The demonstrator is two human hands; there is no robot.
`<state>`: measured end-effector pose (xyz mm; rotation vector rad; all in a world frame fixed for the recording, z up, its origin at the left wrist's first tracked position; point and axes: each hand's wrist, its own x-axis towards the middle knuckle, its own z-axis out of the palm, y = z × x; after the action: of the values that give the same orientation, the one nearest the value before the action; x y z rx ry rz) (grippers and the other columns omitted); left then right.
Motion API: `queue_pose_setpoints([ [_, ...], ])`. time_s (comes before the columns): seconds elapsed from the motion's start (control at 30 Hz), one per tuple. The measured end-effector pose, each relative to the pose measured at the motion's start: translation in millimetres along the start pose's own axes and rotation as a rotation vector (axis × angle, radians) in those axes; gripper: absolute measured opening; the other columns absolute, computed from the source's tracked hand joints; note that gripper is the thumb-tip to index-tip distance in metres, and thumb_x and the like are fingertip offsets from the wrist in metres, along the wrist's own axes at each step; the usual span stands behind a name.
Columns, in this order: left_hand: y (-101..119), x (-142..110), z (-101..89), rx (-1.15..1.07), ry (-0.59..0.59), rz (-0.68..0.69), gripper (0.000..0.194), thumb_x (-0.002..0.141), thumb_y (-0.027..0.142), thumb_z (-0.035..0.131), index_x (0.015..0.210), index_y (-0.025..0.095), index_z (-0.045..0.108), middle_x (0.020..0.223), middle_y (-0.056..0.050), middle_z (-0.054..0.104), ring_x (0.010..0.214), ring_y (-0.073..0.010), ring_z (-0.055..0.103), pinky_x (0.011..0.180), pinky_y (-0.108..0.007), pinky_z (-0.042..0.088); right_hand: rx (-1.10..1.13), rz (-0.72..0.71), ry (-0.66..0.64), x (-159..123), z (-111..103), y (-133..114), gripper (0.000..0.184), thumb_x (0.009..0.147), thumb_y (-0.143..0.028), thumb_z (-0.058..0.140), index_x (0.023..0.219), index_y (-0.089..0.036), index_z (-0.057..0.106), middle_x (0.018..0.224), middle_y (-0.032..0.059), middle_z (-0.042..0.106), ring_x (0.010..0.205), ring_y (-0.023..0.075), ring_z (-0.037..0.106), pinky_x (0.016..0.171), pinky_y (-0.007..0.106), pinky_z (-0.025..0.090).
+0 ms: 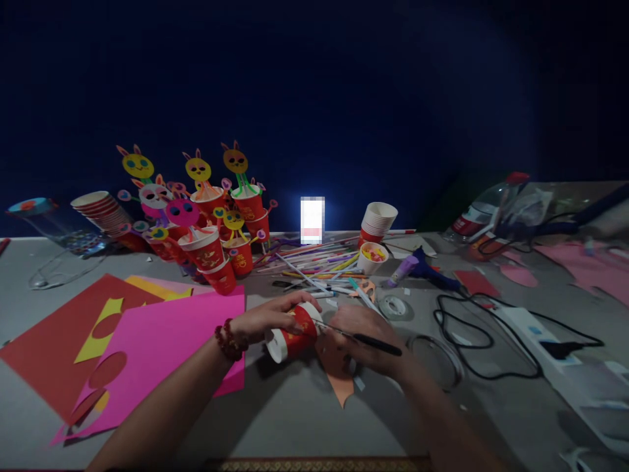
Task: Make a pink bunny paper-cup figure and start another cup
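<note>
A red paper cup (299,335) with a white rim lies tipped on its side in my left hand (275,318), its fingers wrapped round the cup. My right hand (361,334) is closed on a thin black-handled tool (377,344). The tool's slim front part reaches the cup's right end; whether it pierces the paper cannot be made out. Under the hands lies an orange paper scrap (339,380). Left of the cup is a bright pink paper sheet (171,341).
Red cups with paper rabbit figures (201,246) stand at the back left. Colored pens (314,259) are heaped behind my hands, near a stack of paper cups (378,219). Right lie a tape roll (393,306), a glue gun (432,270), a black cable (486,373) and a power strip (540,341).
</note>
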<state>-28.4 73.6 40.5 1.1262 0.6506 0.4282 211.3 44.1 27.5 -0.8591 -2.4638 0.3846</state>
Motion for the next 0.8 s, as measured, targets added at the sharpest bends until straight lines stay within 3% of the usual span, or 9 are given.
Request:
queue_pose_setpoints([
  [0.17,0,0,-5.8,0.113,0.009,-0.015,0.051,0.071,0.016,0.071,0.119,0.021,0.057,0.097,0.000,0.064,0.085,-0.0149,0.057,0.071,-0.023,0.042,-0.029,-0.042,-0.051,0,-5,-3,0.049,0.105,-0.038,0.029,0.076,-0.019,0.062,0.071,0.0040,0.064,0.071,0.0176,0.058,0.065,0.028,0.040],
  [0.3,-6,3,-8.7,0.094,-0.049,-0.079,0.050,0.069,0.018,0.072,0.116,0.020,0.058,0.095,0.000,0.065,0.082,-0.0158,0.058,0.072,-0.025,0.043,-0.070,-0.126,-0.116,2,-5,-5,0.044,0.104,-0.033,0.031,0.080,-0.018,0.065,0.072,0.0054,0.065,0.071,0.0180,0.058,0.065,0.029,0.039],
  [0.43,-11,6,-6.6,0.000,-0.066,-0.085,0.050,0.067,0.019,0.073,0.114,0.017,0.057,0.098,-0.002,0.065,0.085,-0.0158,0.059,0.075,-0.026,0.043,-0.123,-0.205,-0.037,2,4,-4,0.040,0.103,-0.028,0.035,0.077,-0.017,0.064,0.067,0.0050,0.063,0.066,0.0177,0.056,0.062,0.030,0.037],
  [0.63,-3,1,3.5,0.054,0.012,-0.026,0.044,0.073,0.019,0.072,0.114,0.020,0.056,0.092,0.002,0.061,0.082,-0.0134,0.057,0.074,-0.024,0.042,-0.071,-0.111,0.110,2,13,-6,0.037,0.101,-0.025,0.038,0.075,-0.018,0.063,0.065,0.0031,0.064,0.063,0.0164,0.055,0.063,0.030,0.037],
  [0.8,1,-4,6.9,0.117,0.029,0.033,0.044,0.076,0.020,0.068,0.117,0.022,0.054,0.092,0.001,0.059,0.078,-0.0131,0.053,0.068,-0.023,0.039,-0.107,0.060,0.191,2,17,-11,0.043,0.101,-0.030,0.037,0.066,-0.018,0.060,0.062,0.0037,0.062,0.063,0.0170,0.056,0.062,0.030,0.039],
])
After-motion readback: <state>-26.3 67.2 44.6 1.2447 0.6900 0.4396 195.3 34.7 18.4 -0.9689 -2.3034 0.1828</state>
